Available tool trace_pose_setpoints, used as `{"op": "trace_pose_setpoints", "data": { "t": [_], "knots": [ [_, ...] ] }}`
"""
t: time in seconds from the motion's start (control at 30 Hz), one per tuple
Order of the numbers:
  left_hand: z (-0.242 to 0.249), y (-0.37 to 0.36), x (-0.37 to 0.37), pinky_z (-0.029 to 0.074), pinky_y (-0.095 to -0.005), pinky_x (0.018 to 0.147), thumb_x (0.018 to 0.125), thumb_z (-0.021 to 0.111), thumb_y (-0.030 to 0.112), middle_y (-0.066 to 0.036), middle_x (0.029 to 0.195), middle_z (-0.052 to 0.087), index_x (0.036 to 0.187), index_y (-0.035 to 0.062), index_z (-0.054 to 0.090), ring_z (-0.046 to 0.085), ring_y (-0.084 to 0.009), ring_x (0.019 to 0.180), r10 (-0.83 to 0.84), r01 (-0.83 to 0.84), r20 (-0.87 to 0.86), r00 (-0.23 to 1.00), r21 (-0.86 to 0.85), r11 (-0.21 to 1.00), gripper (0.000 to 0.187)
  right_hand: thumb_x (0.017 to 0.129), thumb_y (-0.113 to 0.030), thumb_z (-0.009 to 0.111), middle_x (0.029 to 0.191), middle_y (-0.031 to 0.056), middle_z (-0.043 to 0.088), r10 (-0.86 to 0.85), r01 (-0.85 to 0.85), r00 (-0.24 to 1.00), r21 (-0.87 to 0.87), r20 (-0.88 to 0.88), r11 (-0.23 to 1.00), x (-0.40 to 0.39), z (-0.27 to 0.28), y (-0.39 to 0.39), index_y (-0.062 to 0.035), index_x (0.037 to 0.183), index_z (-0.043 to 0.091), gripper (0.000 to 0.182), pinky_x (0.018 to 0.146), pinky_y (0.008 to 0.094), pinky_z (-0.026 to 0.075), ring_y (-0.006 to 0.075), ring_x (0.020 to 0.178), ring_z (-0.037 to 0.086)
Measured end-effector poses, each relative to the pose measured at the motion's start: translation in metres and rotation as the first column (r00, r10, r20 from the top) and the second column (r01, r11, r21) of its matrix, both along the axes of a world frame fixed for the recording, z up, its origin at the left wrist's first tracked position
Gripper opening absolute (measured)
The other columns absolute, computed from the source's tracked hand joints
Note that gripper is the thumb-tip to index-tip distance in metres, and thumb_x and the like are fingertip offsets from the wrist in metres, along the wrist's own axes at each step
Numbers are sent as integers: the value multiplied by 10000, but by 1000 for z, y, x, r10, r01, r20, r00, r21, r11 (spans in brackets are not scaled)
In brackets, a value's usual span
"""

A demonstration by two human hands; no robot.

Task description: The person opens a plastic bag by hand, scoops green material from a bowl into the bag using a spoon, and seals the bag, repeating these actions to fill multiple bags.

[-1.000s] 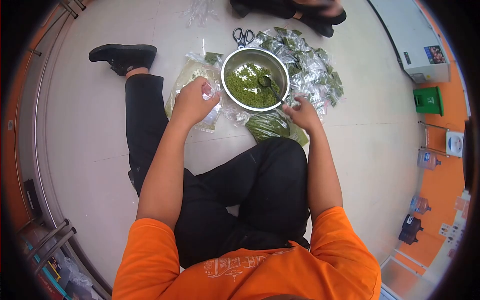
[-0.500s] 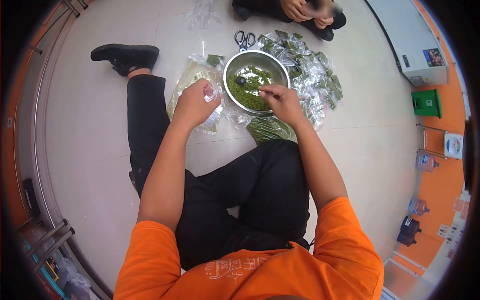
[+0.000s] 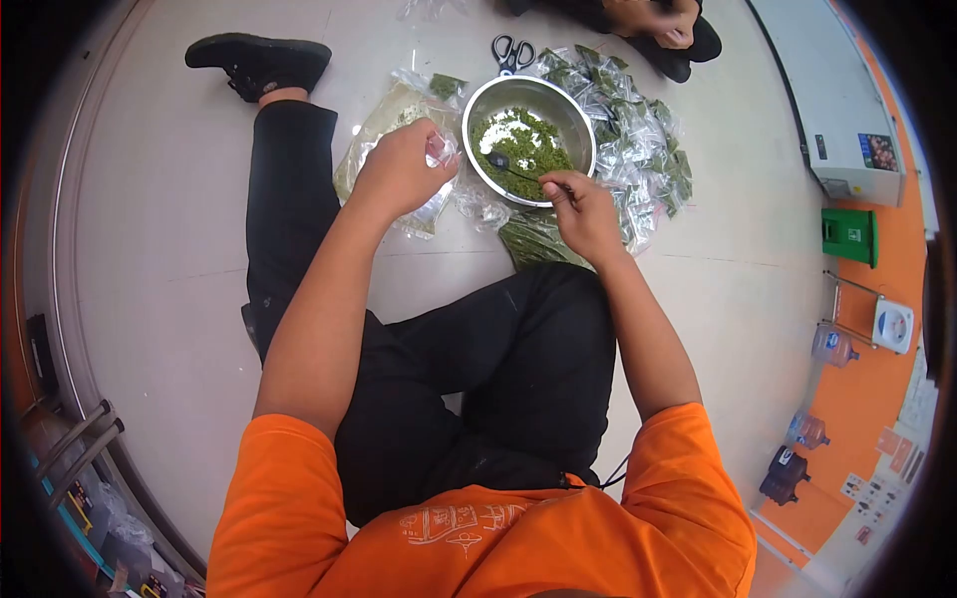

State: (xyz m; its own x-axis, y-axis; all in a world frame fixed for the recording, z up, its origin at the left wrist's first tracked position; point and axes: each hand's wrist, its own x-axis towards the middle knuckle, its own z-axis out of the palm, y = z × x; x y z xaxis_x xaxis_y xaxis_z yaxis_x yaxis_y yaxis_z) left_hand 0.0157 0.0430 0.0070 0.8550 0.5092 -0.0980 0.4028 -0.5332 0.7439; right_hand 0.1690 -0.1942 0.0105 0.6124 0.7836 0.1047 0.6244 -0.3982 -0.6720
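A metal bowl (image 3: 568, 103) on the floor holds finely chopped green leaves (image 3: 543, 149). My right hand (image 3: 586, 214), at the bowl's near right rim, is closed on the handle of a small black spoon (image 3: 498, 159). The spoon's head is inside the bowl, over the left part of the leaves. Left of the bowl, my left hand (image 3: 402, 169) pinches a small clear plastic bag (image 3: 445, 156), partly hidden by the fingers. Below that hand lies a larger clear bag (image 3: 374, 120) with pale green contents.
Many small bags of green leaves (image 3: 648, 149) are heaped right of the bowl. A bag of greens (image 3: 538, 239) lies at its near side, black-handled scissors (image 3: 512, 52) beyond it. Another person's hands (image 3: 663, 20) show at the top. A green bin (image 3: 849, 237) stands at right.
The camera view has shifted slightly. My right hand has turned and lowered, so the spoon's handle now shows across the bowl. My left hand keeps the small bag beside the bowl.
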Motion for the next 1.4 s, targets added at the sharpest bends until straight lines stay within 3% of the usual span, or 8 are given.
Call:
{"op": "trace_pose_setpoints", "data": {
  "t": [0.03,0.17,0.27,0.4,0.7,1.1,1.27,1.4],
  "knots": [
    [2,0,1,541,-378,858,844,768,283,-164,981,712,986,-2,635,698,-295,962,0,0,6,1000,-5,1000,345,982,-182,635,960,168,716,-45,45,999,-33,-20,998,-6,4,-2,-29,1070,717,195,765,354,534,299,826,695],
    [3,0,4,541,-385,853,840,768,285,-168,984,711,998,1,640,696,-301,955,6,-6,9,1000,-12,1000,350,1029,-220,591,924,89,719,-335,333,885,-65,-323,941,-16,-5,1,18,1094,691,265,772,284,530,137,823,670],
    [3,-1,4,541,-389,854,836,769,287,-171,988,710,1004,1,640,696,-306,958,-12,12,-27,1000,-19,1000,356,1042,-198,559,921,102,711,-309,485,700,112,-644,867,1,-28,5,53,1071,664,273,732,279,549,130,804,668],
    [3,-2,5,541,-390,855,835,768,288,-173,986,710,1011,-1,640,695,-309,961,-9,8,-29,1000,-18,1000,362,1052,-181,530,924,110,686,-412,658,508,33,-757,752,18,-30,0,51,1075,618,250,722,271,570,152,792,657],
    [0,-6,11,538,-385,863,829,778,267,-170,979,709,978,5,625,697,-293,967,-2,2,-9,1000,-29,1000,338,1069,-121,452,1014,161,639,-264,791,91,-91,-960,605,36,-47,-16,74,1140,559,233,715,267,578,181,828,645],
    [-14,-16,23,542,-358,832,820,786,269,-132,923,715,957,25,640,702,-258,892,21,-19,63,998,-47,999,315,1063,-124,465,1066,206,607,-43,886,47,22,-998,462,42,-46,-36,96,1155,533,248,781,284,590,220,890,638],
    [-19,-24,54,546,-353,820,811,788,274,-131,929,719,979,27,659,705,-257,894,72,-63,171,983,-55,996,326,1056,-141,495,1060,201,618,46,903,126,134,-991,409,40,-24,-45,93,1157,529,257,783,284,590,215,906,641],
    [-16,-41,85,546,-376,827,793,791,270,-142,969,721,994,36,658,704,-288,930,30,-32,47,998,31,999,336,1053,-165,518,1027,184,638,47,898,208,209,-977,387,35,0,-49,92,1158,536,278,762,279,587,203,881,650]
  ]
}}
